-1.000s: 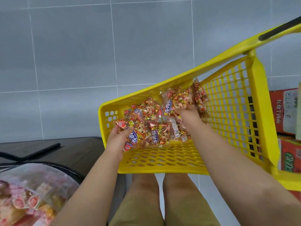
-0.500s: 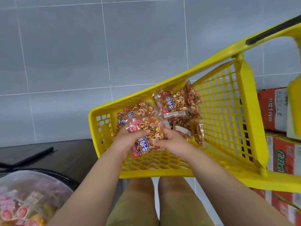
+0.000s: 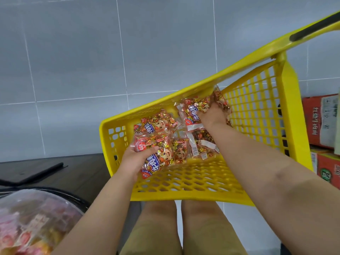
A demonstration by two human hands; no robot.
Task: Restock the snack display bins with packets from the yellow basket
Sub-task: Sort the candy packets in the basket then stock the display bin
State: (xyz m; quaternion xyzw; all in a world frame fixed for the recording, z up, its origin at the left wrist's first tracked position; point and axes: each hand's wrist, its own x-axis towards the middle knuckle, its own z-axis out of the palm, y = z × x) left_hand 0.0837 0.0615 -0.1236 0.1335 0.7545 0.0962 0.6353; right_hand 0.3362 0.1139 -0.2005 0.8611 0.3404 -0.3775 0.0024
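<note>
- Yellow basket (image 3: 193,183) sits tipped in front of the person's knees, open side twd the camera. Its black handle grip (image 3: 316,26) is up at top right.
- Snack packets all lie inside the basket, bunched along the far wall & left half. They are clear bags w/ red-gold wrapped sweets, a blue label and a cartoon face.
- Left hand (image 3: 137,161) is inside the basket near its left wall and grips the front packet (image 3: 156,159). The thumb (image 3: 150,149) is laid across the top face, and the other fingers are curled under and hidden. The packet is tilted, w/ its lower corner over the mesh floor.
- Right hand (image 3: 211,116) is deeper in, at the far wall by the right-side mesh, back of hand to the camera. Its fingers are bent down & closed round the far packet (image 3: 192,112); fingertips are buried among the bags, so can't tell how many bags it has.
- The hands are well apart, w/ loose packets (image 3: 181,151) lying flat on the mesh btwn them, some label-side down.
- A fourth-ish bag (image 3: 158,124) rests against the far wall, just beyond the left hand.
- Display bin (image 3: 36,218) is at bottom left: a clear rounded tub w/ pink/red packs inside, blurred. It sits on a dark counter (image 3: 82,173) just left of the basket.
- Red cartons (image 3: 322,122) are stacked at the right edge, behind the basket's side wall.
</note>
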